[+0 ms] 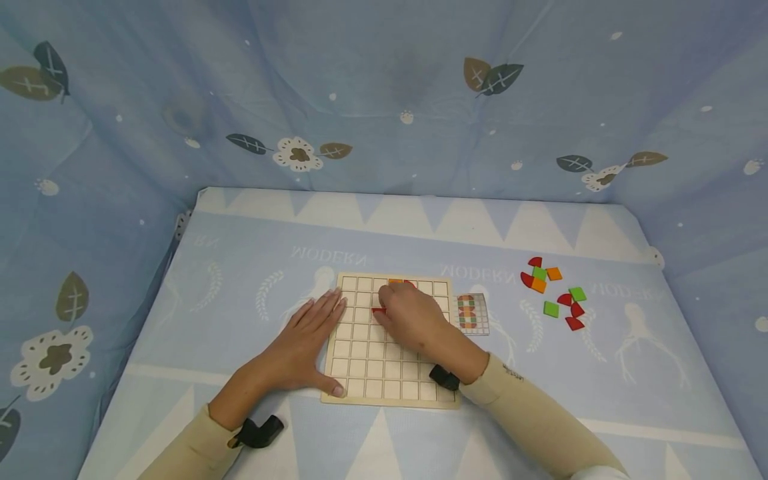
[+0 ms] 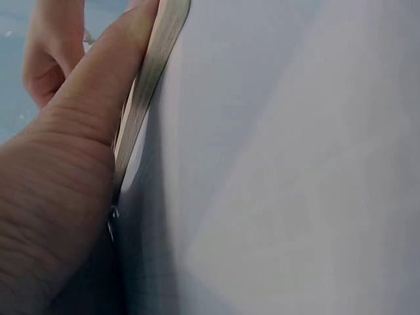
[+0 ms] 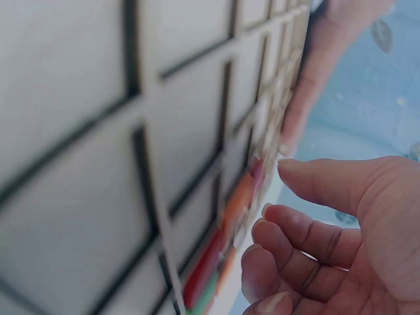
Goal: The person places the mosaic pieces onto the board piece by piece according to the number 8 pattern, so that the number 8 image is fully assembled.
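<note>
My left hand (image 1: 306,350) lies spread at the left side of the pale wooden grid board (image 1: 375,369), fingers over its left edge and thumb near its lower-left corner. In the left wrist view the thumb (image 2: 98,85) rests along the board's edge. Over the upper middle of the board is my right hand (image 1: 417,319), its fingers curled. A red piece (image 1: 378,309) shows at its fingertips. The right wrist view shows the thumb (image 3: 321,178) apart from the bent fingers, with nothing visible between them. Beyond them, red, orange (image 3: 237,199) and green (image 3: 205,293) pieces lie in the grid.
A small pattern card (image 1: 473,315) lies against the board's right side. Farther right, loose red, orange (image 1: 555,273) and green (image 1: 551,309) pieces are scattered on the patterned tablecloth (image 1: 240,320). A blue curtain (image 1: 384,100) hangs behind and at both sides.
</note>
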`<state>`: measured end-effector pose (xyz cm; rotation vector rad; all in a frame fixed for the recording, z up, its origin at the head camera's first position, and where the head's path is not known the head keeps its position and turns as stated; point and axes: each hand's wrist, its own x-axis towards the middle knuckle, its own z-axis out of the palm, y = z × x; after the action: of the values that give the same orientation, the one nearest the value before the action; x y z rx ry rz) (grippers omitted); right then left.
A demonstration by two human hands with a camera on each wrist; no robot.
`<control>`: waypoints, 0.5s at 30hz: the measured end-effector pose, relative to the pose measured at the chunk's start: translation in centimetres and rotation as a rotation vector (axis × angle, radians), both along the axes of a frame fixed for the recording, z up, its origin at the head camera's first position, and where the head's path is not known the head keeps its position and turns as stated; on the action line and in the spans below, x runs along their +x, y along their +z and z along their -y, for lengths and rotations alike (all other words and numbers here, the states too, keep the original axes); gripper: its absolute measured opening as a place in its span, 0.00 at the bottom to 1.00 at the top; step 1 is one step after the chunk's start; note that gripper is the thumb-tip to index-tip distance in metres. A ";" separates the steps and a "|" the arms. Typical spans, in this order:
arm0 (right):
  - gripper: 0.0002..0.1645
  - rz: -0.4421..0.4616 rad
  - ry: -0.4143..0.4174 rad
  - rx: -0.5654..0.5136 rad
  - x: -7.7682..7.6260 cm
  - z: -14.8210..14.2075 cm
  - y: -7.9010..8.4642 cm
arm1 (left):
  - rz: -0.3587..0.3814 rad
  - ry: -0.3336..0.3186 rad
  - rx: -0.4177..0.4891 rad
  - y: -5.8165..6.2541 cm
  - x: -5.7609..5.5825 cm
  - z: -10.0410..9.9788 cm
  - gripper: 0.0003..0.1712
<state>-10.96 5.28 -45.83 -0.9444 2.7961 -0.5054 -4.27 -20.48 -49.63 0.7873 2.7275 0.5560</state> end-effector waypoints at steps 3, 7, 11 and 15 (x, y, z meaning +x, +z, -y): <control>0.08 0.030 -0.042 -0.046 -0.2 -1.0 0.9 | 0.007 0.003 0.005 0.1 0.0 -0.1 0.88; 0.08 0.035 -0.094 -0.101 -0.4 -2.9 1.8 | 0.014 0.007 0.001 0.0 0.0 -0.1 0.88; 0.08 0.020 -0.142 -0.121 -0.6 -4.9 2.2 | 0.013 0.007 0.001 -0.1 0.0 -0.1 0.88; 0.06 0.011 -0.195 -0.115 -0.5 -6.8 2.4 | 0.014 0.007 0.007 -0.1 0.0 0.0 0.88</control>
<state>-11.45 12.12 -43.38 -0.6888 2.8912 -0.7023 -4.27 -20.45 -49.73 0.7730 2.7185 0.5702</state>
